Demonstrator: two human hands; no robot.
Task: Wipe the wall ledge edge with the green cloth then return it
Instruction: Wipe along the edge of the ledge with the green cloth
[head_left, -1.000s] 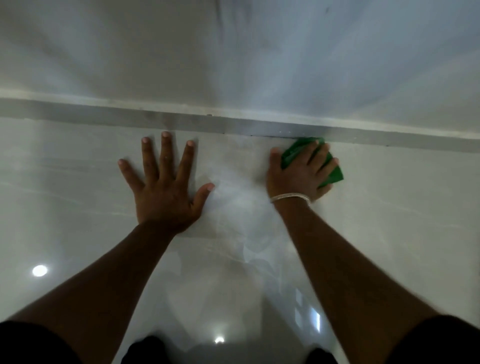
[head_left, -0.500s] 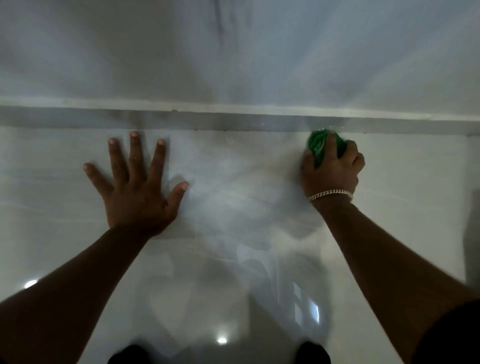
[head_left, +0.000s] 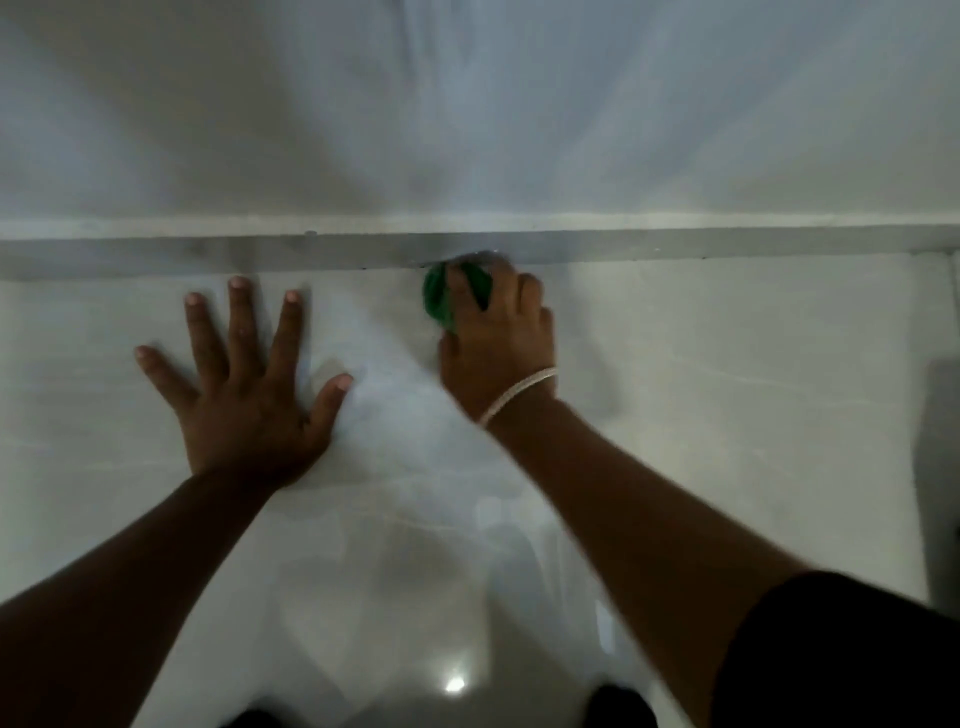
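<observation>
Glossy pale tiled wall (head_left: 727, 395), white plaster (head_left: 467, 104) above

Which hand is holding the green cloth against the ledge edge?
The right hand, with the bracelet, grips the green cloth at the ledge edge. The left hand lies flat, fingers spread, empty.

- The pale wall panel (head_left: 727, 415) nearest us is glossy and smooth, like polished tile, mirroring lamps and shapes.
- The grey ledge edge (head_left: 156, 254) looks matt and duller, with small dark specks.
- The upper wall (head_left: 467, 104) seems matt, painted.
- The green cloth (head_left: 436, 299) is soft, bunched fabric.
- A shiny, metallic-looking bracelet (head_left: 514, 392) circles the right wrist.
</observation>
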